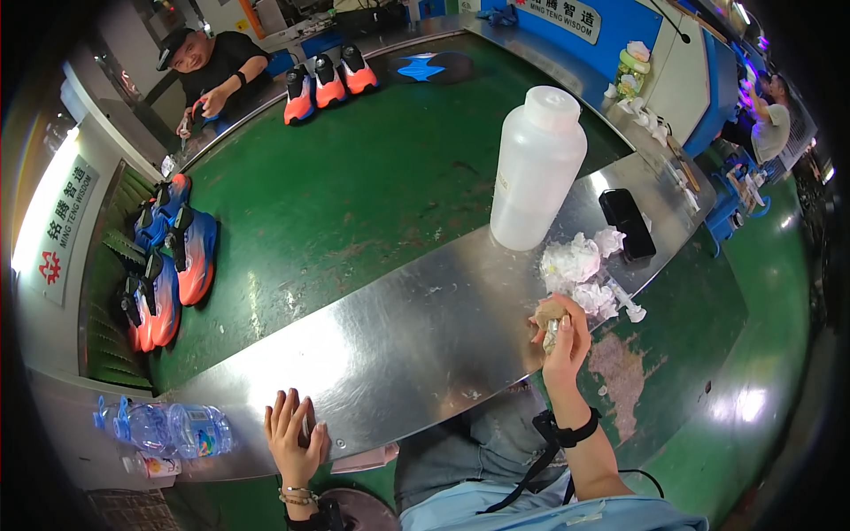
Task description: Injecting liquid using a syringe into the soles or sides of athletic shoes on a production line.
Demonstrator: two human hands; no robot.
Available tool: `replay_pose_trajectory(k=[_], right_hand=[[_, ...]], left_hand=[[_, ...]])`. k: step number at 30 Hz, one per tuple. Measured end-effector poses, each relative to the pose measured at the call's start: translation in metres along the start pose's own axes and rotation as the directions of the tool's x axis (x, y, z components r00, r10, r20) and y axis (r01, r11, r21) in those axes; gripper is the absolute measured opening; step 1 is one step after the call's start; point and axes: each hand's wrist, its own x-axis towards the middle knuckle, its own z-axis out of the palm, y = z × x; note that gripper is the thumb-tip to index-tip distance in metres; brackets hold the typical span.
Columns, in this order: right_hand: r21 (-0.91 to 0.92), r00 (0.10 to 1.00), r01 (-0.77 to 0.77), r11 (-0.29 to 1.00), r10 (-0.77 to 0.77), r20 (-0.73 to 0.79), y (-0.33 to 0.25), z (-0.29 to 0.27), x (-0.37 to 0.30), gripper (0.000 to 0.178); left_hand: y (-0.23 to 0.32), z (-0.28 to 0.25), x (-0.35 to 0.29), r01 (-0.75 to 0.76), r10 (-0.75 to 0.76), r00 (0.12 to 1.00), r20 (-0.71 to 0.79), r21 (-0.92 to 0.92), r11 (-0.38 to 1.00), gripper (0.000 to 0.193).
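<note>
My left hand [297, 435] lies on the near metal edge of the table [398, 389], fingers stretched out and slightly apart, holding nothing. Close to the crumpled white paper [571, 263], my right hand [571, 341] is closed around a tan lump [550, 311] with a pale, wrinkled part below it. The lump's exact kind cannot be made out. A large white plastic bottle [538, 168] with a screw cap stands upright on the metal strip, beyond my right hand. Beside the paper lies a black phone [627, 224].
Orange-and-blue sneakers stand on the green belt [354, 195]: several at left [190, 252], three at the far side [326, 81]. A dark flat piece with blue [431, 67] lies there too. Water bottles [199, 430] lie at lower left. A co-worker [217, 71] sits across.
</note>
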Motion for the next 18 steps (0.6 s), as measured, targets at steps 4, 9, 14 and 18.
replay_pose_trajectory(k=[4,9,14,18], right_hand=[[-0.092,0.999,0.025,0.995,-0.021,0.041,0.0025,-0.0013,-0.0010,0.035],[-0.097,0.999,0.040,0.994,-0.037,0.033,0.0043,-0.0011,-0.0009,0.036],[-0.128,0.999,0.047,0.991,-0.044,0.030,0.0042,0.0012,-0.0006,0.037],[-0.070,0.997,0.071,0.995,-0.072,-0.014,0.0088,0.0012,-0.0001,0.032]], left_hand=[[0.0017,-0.0019,0.0008,0.003,-0.003,1.000,0.008,0.009,1.000,0.040],[-0.0008,-0.0004,0.0011,0.002,-0.002,1.000,0.010,0.004,1.000,0.040],[-0.0008,-0.0002,0.0023,0.000,0.000,1.000,0.006,0.002,1.000,0.040],[-0.0009,0.0000,0.0027,0.003,-0.003,1.000,0.006,0.005,1.000,0.040]])
